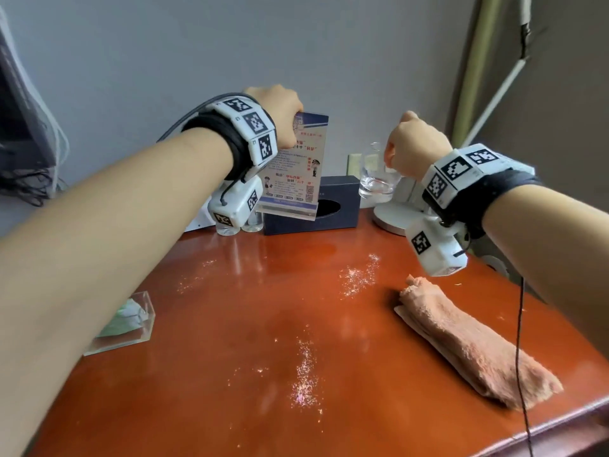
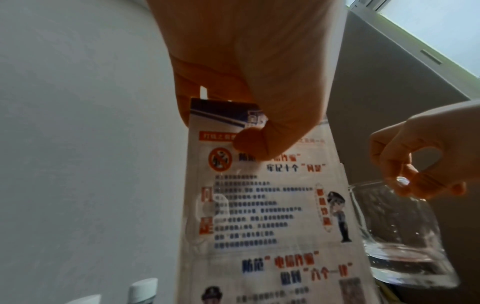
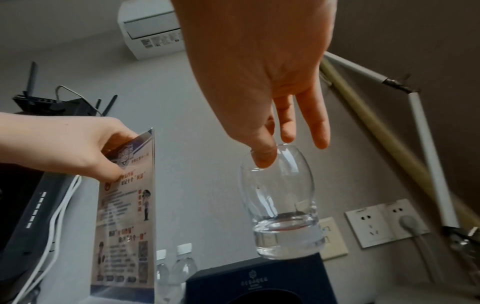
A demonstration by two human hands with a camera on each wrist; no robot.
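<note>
Speck-strewn red-brown table [image 1: 230, 324], grey wall [image 1: 131, 44], held glass [image 1: 374, 184], sign [image 1: 296, 166]

1. Soft daylight fills the room; the head view is bright, with only faint shadows.
2. The glossy bench [image 1: 250, 324] carries pale glare toward its far edge.
3. A window [image 2: 428, 24] in the left wrist view is blown out; the card [image 2: 259, 205] has smeared print.
4. The glass [image 3: 280, 205] catches small highlights.
5. Frame edges bend; wrist views look dimmer and soft.

A hotel room is showing here. Water bottles [image 3: 182, 265] and a tissue box [image 1: 346, 192] are standing far on the polished desk [image 1: 263, 324].
</note>
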